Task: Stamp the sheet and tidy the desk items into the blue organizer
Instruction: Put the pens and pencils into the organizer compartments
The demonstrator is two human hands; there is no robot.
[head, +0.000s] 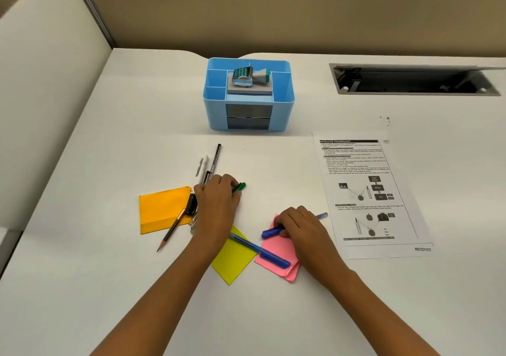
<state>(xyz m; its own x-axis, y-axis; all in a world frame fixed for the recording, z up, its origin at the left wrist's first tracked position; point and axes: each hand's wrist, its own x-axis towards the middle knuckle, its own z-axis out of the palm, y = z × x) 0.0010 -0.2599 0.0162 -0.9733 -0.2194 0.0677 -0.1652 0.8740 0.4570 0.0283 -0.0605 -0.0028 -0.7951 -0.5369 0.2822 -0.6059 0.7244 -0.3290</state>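
The blue organizer [282,103] stands at the desk's middle back, with a stamp [247,75] lying on a grey pad in its top. The printed sheet [367,191] lies at the right and reads RECEIVED at its lower corner. My left hand [217,199] curls over a green pen [239,187]. My right hand [297,225] grips a blue pen [271,232] on the pink sticky notes [276,257]. Another blue pen [260,250] lies across the yellow note [232,262] and the pink ones.
An orange note pad [161,207] lies left, with a pencil [171,231] and a small black item [190,203] on it. A black pen [215,158] and a white pen [201,168] lie beyond my left hand. A cable slot [410,80] opens at back right.
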